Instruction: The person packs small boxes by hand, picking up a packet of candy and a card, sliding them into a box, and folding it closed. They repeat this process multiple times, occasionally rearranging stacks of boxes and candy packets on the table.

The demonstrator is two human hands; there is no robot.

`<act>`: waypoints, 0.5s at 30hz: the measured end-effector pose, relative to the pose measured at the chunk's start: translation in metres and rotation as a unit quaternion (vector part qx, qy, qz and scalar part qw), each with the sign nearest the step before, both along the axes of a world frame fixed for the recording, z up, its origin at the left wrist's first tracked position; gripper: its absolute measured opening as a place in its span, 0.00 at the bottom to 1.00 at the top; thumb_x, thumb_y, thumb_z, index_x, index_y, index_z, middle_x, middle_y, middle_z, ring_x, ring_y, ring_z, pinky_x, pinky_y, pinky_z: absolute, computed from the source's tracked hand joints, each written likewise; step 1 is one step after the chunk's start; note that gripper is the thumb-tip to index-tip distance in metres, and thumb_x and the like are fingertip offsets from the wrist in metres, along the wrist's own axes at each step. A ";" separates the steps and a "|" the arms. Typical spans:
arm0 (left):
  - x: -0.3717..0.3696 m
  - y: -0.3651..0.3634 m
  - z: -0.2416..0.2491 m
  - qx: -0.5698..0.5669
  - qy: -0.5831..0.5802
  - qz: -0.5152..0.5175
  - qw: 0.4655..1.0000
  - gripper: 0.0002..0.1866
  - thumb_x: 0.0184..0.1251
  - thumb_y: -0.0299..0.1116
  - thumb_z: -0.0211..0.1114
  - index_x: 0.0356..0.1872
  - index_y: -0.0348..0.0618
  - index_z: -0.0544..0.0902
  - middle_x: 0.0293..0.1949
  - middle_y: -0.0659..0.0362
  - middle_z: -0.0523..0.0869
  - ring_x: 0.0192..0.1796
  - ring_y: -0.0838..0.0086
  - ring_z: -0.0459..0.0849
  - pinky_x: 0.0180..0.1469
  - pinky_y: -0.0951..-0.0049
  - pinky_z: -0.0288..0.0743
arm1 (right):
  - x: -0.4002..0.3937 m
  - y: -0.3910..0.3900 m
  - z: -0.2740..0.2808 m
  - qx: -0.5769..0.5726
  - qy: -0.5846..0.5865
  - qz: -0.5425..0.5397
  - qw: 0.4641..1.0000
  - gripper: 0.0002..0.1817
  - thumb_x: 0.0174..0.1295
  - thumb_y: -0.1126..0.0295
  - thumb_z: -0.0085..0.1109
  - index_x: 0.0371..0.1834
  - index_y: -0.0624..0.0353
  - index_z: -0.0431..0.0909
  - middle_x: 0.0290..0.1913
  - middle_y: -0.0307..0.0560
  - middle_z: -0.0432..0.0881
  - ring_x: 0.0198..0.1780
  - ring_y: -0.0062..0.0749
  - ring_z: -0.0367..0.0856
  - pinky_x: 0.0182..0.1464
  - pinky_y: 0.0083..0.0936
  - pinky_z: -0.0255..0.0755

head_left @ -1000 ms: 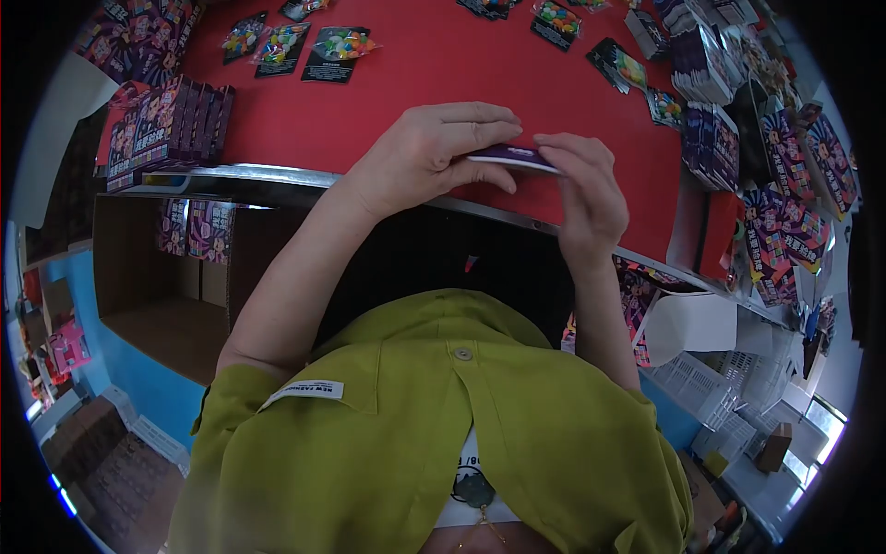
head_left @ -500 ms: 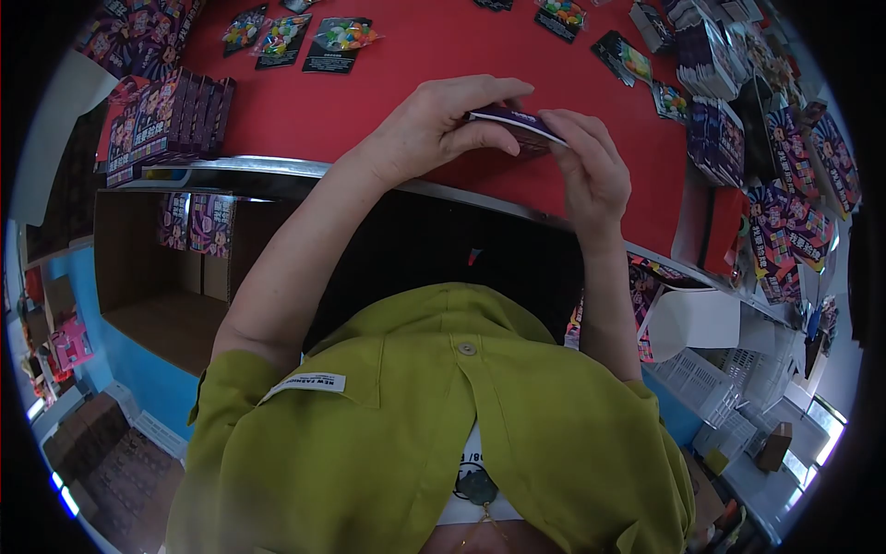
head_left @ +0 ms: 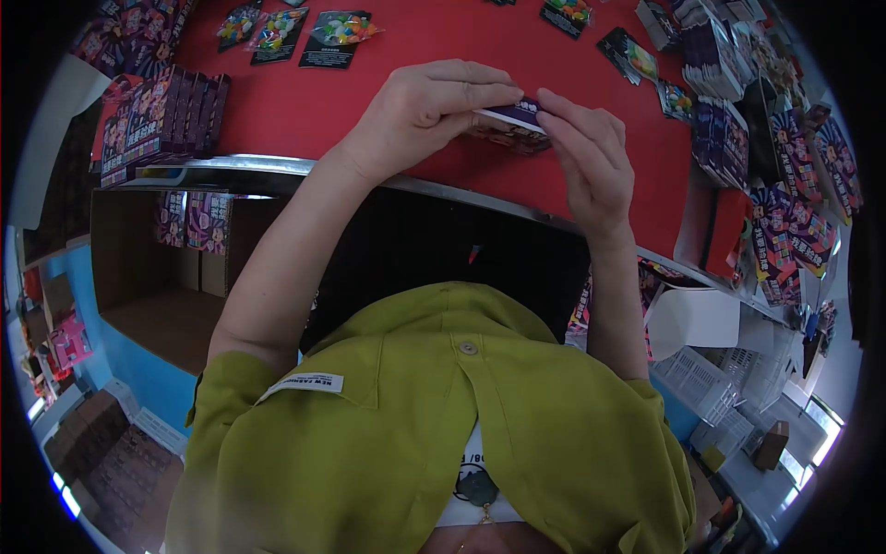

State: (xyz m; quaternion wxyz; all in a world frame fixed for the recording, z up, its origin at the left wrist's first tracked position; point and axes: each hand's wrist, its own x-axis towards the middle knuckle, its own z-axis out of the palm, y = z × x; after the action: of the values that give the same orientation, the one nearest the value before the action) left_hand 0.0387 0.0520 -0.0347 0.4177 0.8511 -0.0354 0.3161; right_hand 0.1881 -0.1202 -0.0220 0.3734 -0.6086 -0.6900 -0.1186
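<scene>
A small purple printed carton is held upright over the red table, its narrow white-and-purple end facing up. My left hand grips the carton's left end, thumb and fingers closed on it. On its other end, the fingers of my right hand are pressed against the top edge and side. My fingers cover both ends of the carton. Beyond my hands lie bags of coloured candy on black cards.
Finished-looking cartons stand in a row at the left. Folded cartons are stacked at the right, near loose printed ones. Below the table's metal edge sits an open cardboard box at the left.
The carton's upper end has turned toward me, and its flap now lies flatter across the top. My left thumb has moved from the front of the opening to the carton's end.
</scene>
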 end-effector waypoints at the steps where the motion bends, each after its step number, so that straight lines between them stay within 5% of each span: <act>1: -0.001 0.000 0.001 -0.001 0.001 0.000 1.000 0.14 0.58 0.25 0.65 0.47 0.42 0.83 0.47 0.52 0.83 0.50 0.66 0.83 0.50 0.72 0.82 | -0.001 -0.001 0.000 -0.001 0.001 0.000 1.000 0.11 0.59 0.75 0.59 0.46 0.58 0.81 0.51 0.47 0.81 0.49 0.31 0.79 0.51 0.26 0.69; 4: -0.005 -0.007 0.009 0.074 -0.012 0.004 0.997 0.13 0.56 0.26 0.67 0.44 0.40 0.84 0.45 0.52 0.84 0.49 0.66 0.84 0.49 0.72 0.82 | -0.007 -0.003 0.001 0.013 -0.002 -0.008 1.000 0.13 0.57 0.74 0.61 0.47 0.55 0.80 0.50 0.44 0.81 0.47 0.31 0.80 0.51 0.27 0.67; 6: -0.007 -0.012 0.014 -0.022 0.003 0.002 1.000 0.12 0.55 0.26 0.68 0.42 0.39 0.85 0.42 0.53 0.85 0.45 0.68 0.85 0.45 0.75 0.82 | -0.010 0.001 0.000 0.036 0.108 0.006 0.994 0.13 0.57 0.73 0.62 0.46 0.55 0.81 0.48 0.43 0.82 0.46 0.29 0.80 0.50 0.27 0.67; 10: -0.007 -0.011 0.022 -0.057 0.028 -0.009 0.998 0.12 0.55 0.27 0.69 0.42 0.38 0.85 0.38 0.54 0.86 0.41 0.69 0.86 0.42 0.78 0.80 | -0.015 0.002 0.003 0.025 0.132 0.011 0.991 0.11 0.56 0.73 0.63 0.43 0.56 0.82 0.45 0.42 0.83 0.45 0.29 0.80 0.49 0.26 0.67; 12: -0.005 -0.010 0.024 -0.074 0.030 -0.013 0.997 0.11 0.56 0.27 0.69 0.41 0.38 0.85 0.35 0.56 0.86 0.37 0.72 0.86 0.40 0.79 0.79 | -0.019 0.002 0.006 -0.007 0.236 -0.026 0.971 0.09 0.56 0.72 0.64 0.40 0.56 0.83 0.43 0.42 0.83 0.43 0.28 0.79 0.49 0.25 0.66; 15: -0.005 -0.010 0.021 -0.105 0.032 -0.040 0.993 0.11 0.57 0.27 0.68 0.42 0.38 0.84 0.39 0.54 0.86 0.40 0.70 0.85 0.42 0.76 0.80 | -0.014 0.001 0.004 0.005 0.190 -0.013 0.982 0.09 0.56 0.71 0.64 0.40 0.55 0.84 0.44 0.40 0.82 0.44 0.27 0.79 0.50 0.23 0.64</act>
State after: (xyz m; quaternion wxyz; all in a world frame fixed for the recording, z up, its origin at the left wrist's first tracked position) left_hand 0.0338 0.0418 -0.0140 0.5182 0.8098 -0.0226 0.2740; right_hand 0.1740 -0.1191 -0.0184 0.4991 -0.6272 -0.5978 -0.0093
